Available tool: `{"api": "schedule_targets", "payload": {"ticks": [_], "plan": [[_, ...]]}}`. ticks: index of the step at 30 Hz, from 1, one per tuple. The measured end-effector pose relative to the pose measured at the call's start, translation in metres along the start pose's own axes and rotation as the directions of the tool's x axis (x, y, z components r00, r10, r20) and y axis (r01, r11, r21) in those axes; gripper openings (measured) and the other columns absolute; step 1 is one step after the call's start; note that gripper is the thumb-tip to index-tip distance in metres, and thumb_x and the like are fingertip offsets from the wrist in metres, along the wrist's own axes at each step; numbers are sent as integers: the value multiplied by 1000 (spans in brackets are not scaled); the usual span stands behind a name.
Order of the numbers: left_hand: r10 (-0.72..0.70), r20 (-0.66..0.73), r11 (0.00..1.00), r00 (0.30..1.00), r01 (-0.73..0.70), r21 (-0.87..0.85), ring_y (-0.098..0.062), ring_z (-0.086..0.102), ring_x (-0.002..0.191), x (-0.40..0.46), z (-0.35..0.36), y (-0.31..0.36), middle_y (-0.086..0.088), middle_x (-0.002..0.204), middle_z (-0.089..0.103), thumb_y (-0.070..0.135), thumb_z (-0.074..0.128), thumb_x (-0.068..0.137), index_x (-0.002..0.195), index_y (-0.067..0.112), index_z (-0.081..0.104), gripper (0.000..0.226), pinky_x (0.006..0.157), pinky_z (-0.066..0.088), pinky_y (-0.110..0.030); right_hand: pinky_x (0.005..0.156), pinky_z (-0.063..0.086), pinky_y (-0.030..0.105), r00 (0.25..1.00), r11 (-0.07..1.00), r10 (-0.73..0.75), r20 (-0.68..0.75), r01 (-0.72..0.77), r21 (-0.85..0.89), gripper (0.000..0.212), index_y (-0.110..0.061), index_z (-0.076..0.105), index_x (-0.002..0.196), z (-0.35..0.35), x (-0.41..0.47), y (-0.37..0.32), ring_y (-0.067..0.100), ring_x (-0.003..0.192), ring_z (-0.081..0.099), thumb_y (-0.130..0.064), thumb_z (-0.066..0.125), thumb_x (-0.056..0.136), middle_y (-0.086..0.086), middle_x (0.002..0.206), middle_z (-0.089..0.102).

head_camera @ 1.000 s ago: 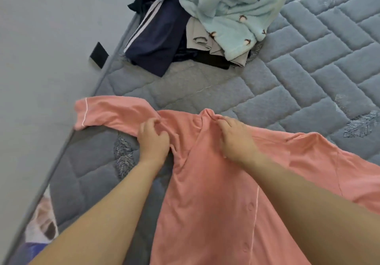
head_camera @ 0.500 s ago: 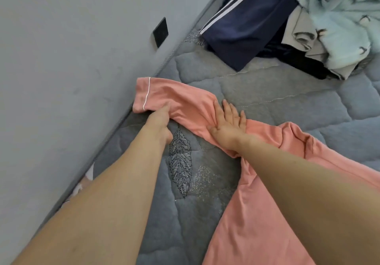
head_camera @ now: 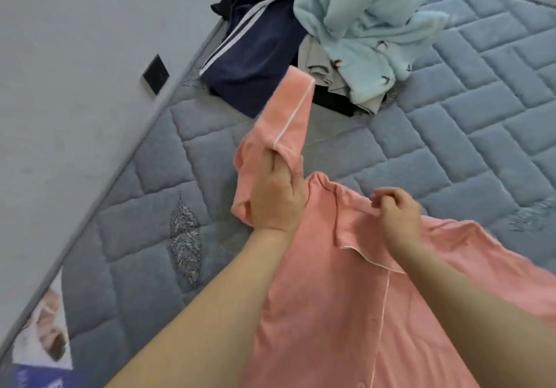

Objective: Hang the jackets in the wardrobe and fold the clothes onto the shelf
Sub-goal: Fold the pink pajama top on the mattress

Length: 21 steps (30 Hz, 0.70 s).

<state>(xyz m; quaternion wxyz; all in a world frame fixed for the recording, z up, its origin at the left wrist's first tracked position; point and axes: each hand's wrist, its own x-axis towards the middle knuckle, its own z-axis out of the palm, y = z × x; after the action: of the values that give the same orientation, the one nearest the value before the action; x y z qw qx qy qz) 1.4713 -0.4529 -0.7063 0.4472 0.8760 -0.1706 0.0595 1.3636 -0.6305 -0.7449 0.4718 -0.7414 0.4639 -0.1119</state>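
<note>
Right now I have one pink shirt [head_camera: 346, 297] spread on the mattress [head_camera: 451, 147]. My left hand [head_camera: 275, 198] grips its lifted sleeve [head_camera: 285, 117]; my right hand [head_camera: 397, 210] pinches the collar. Three other garments sit piled beyond.

Left hand [head_camera: 275, 198] is raised, fingers closed; right hand [head_camera: 397, 211], beside it, seems pinched shut, slightly blurred.

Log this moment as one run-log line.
step: folding pink shirt | left hand: lifting its sleeve inward | right hand: pinching collar | surface: mattress | pile of clothes: untouched
</note>
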Motion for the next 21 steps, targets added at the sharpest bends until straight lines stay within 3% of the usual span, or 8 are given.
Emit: {"api": "schedule_targets", "payload": {"ticks": [4, 7, 10, 13, 14, 16, 19, 21], "plan": [[147, 419, 961, 896, -231, 155, -35, 62, 115, -97, 78, 59, -17, 135, 60, 28, 43, 92, 126, 4, 64, 46, 88, 54, -44, 75, 50, 36, 863, 737, 492, 118, -484, 471, 34, -14, 58, 94, -96, 22, 23, 24, 76, 64, -36, 34, 103, 17, 99, 64], [146, 765, 888, 627, -423, 178, -27, 33, 144, -154, 119, 72, -2, 160, 30, 30, 39, 97, 147, 21, 44, 51, 112, 34, -49, 82, 50, 48, 722, 632, 619, 311, -692, 349, 70, -11, 59, 103, -134, 21, 55, 31, 91, 64, -72, 28, 92, 13, 99, 65], [38, 884, 819, 466, -522, 240, -25, 4, 151, -164, 139, 71, 3, 166, 6, 28, 37, 99, 156, 27, 19, 60, 118, 9, -55, 79, 57, 46, 688, 704, 620, 377, -700, 119, 51, -18, 68, 102, -132, 12, 75, 28, 89, 69, -65, 56, 85, 9, 98, 73], [112, 923, 744, 369, -647, 169, -26, 7, 149, -158, 137, 70, 3, 165, 7, 29, 40, 95, 156, 25, 18, 65, 116, 12, -58, 67, 58, 35, 734, 758, 625, 264, -652, 21, 19, -17, 71, 90, -119, 17, 83, 24, 72, 70, -31, 75, 77, 9, 79, 74], [176, 917, 737, 359, -665, 119, -27, 14, 147, -154, 130, 67, 2, 163, 14, 31, 41, 91, 155, 25, 25, 66, 115, 17, -56, 61, 54, 30, 761, 780, 612, 217, -626, -7, 12, -14, 68, 84, -116, 20, 84, 23, 67, 67, -17, 71, 74, 10, 75, 72], [194, 847, 811, 495, -567, 145, -26, 22, 144, -141, 116, 58, 2, 161, 24, 36, 39, 82, 152, 29, 34, 71, 116, 19, -53, 64, 49, 30, 846, 853, 517, 128, -521, -4, 20, -14, 65, 82, -113, 26, 85, 24, 72, 63, -3, 54, 70, 7, 81, 71], [-168, 660, 879, 732, -191, 436, -23, -1, 151, -121, 107, 34, 4, 165, 2, 47, 32, 91, 156, 41, 13, 68, 118, 1, -61, 65, 45, 28, 897, 897, 438, -59, -432, 92, 33, -20, 63, 79, -123, 32, 90, 16, 78, 59, 1, 39, 72, -7, 83, 65], [-434, 597, 815, 675, 12, 579, -22, -20, 150, -111, 108, 15, 3, 164, -17, 62, 29, 95, 152, 50, -7, 69, 114, -7, -66, 61, 42, 27, 896, 905, 425, -127, -417, 82, 28, -19, 62, 77, -128, 36, 98, 16, 72, 57, -1, 41, 76, -7, 79, 64]]}}
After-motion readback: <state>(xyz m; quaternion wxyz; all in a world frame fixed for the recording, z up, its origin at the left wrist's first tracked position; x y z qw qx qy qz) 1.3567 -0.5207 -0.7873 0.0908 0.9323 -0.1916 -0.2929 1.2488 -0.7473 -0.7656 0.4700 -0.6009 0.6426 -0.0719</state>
